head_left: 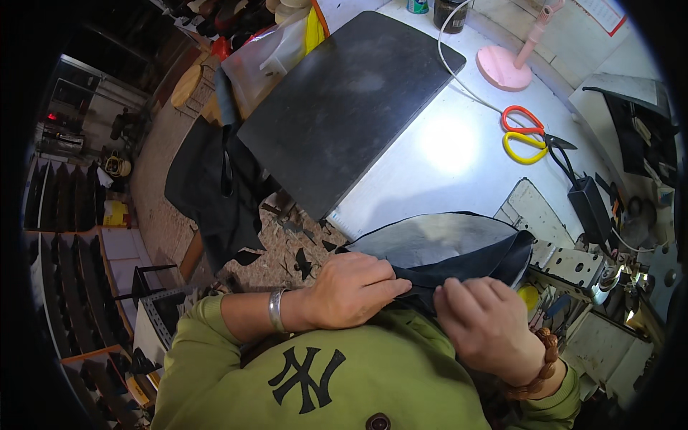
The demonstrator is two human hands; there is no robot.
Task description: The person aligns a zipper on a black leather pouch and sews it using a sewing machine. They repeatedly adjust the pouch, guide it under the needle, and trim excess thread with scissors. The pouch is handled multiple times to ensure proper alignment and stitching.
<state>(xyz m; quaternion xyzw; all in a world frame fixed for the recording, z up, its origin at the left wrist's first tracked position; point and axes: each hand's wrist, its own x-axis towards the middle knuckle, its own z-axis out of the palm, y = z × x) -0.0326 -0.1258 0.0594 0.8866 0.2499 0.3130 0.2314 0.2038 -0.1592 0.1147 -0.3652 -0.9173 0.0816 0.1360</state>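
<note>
A piece of dark leather [494, 259] with a pale grey underside [430, 233] is held close against my body, its near edge folded over. My left hand [358, 287] pinches that folded edge between thumb and fingers. Just to the right, my right hand [481, 315] is curled closed at the same edge; its fingers are slightly blurred and partly hide the leather between them. The far part of the piece bulges out in a rounded shape over the front of the white table [401, 193].
A large black board [358, 93] covers much of the table's left side. Scissors [534, 136] with red and yellow handles lie at the right, near a pink stand [505, 68] and a black box [589, 208]. Black leather [215, 186] hangs at the left; dark scraps [302, 264] litter the floor.
</note>
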